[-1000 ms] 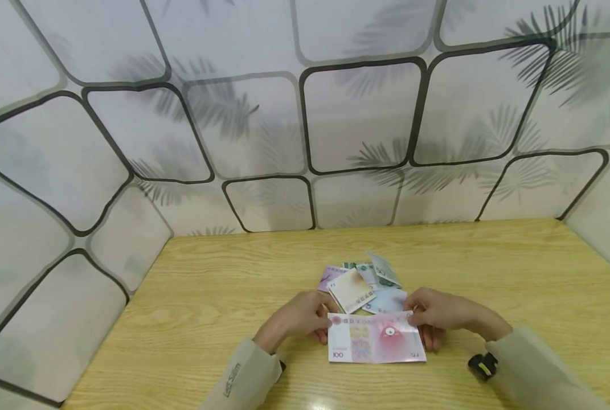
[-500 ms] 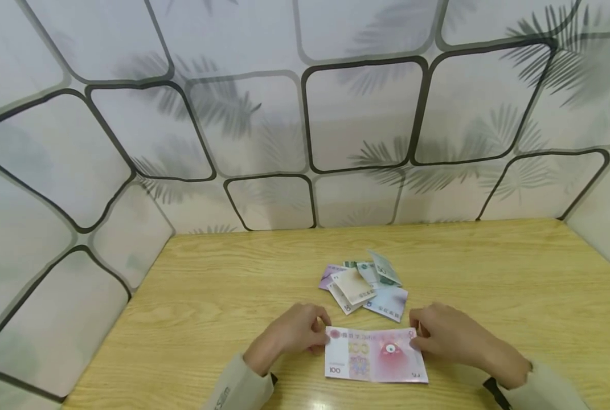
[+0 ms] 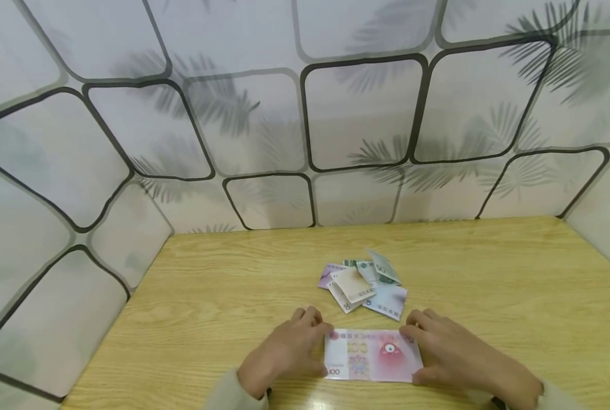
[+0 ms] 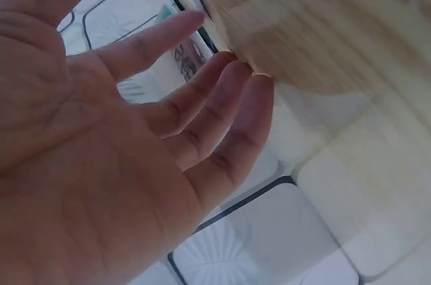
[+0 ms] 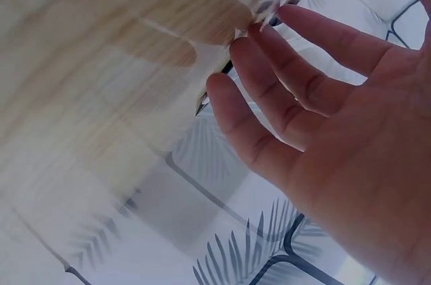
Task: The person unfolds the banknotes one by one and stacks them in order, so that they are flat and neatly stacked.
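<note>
Banknote (image 3: pixel 368 357), pink, on table (image 3: pixel 222 285), btwn hands (image 3: pixel 293 346) (image 3: pixel 450 348), short ends prob. touched

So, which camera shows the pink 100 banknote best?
The head view: it looks down on the pink 100 banknote, showing nearly all its printed face between the left hand and the right hand. Neither wrist view shows it clearly enough to identify; any part there is a blurred sliver at most.

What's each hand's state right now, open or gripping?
Left hand: open, touching the left end of the pink 100 banknote.
Right hand: open, touching that banknote's right end.
</note>
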The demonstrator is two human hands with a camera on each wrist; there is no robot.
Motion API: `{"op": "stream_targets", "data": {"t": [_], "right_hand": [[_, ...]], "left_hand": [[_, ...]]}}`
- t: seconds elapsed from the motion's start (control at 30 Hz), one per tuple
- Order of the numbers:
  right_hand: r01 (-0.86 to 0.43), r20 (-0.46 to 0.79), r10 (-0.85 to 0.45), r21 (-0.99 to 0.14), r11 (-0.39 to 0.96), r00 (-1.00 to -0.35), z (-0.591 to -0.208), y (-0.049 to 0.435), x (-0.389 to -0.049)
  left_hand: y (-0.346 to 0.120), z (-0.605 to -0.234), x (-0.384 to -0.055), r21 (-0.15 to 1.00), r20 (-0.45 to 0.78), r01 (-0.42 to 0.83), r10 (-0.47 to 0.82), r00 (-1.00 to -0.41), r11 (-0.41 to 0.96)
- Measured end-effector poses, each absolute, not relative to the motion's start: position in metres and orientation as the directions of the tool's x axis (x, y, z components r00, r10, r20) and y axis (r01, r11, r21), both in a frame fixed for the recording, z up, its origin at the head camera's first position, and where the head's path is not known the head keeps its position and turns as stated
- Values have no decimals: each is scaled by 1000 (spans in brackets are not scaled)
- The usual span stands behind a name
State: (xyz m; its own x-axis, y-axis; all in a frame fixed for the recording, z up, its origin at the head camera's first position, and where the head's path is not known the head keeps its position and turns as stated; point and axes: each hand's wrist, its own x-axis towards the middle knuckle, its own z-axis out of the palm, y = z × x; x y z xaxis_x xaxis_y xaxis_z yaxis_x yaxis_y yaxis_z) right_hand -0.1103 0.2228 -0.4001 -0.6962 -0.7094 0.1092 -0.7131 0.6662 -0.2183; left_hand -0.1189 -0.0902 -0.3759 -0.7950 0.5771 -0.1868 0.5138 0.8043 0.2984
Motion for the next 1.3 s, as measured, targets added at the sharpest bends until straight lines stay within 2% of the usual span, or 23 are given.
{"op": "stream_targets", "data": {"t": [0.23, 0.37, 0.67, 0.9, 1.3], "right_hand": [[-782, 230, -748, -152, 604, -623, -408, 222, -113], [-793, 247, -754, -153, 589, -608, -409, 220, -114], [-781, 197, -756, -157, 604, -624, -407, 219, -115], [-799, 249, -760, -152, 582, -601, -410, 221, -115], [-809, 245, -772, -125, 574, -586, -409, 221, -114]], "left_hand": [[-87, -375, -116, 155, -195, 556, 577, -793, 816], [-87, -375, -116, 112, -195, 574, 585, -787, 811], [-90, -376, -119, 130, -153, 602, 616, -773, 788], [-87, -377, -119, 128, -163, 606, 619, -768, 785], [-88, -378, -116, 106, -149, 611, 620, -771, 785]]}}
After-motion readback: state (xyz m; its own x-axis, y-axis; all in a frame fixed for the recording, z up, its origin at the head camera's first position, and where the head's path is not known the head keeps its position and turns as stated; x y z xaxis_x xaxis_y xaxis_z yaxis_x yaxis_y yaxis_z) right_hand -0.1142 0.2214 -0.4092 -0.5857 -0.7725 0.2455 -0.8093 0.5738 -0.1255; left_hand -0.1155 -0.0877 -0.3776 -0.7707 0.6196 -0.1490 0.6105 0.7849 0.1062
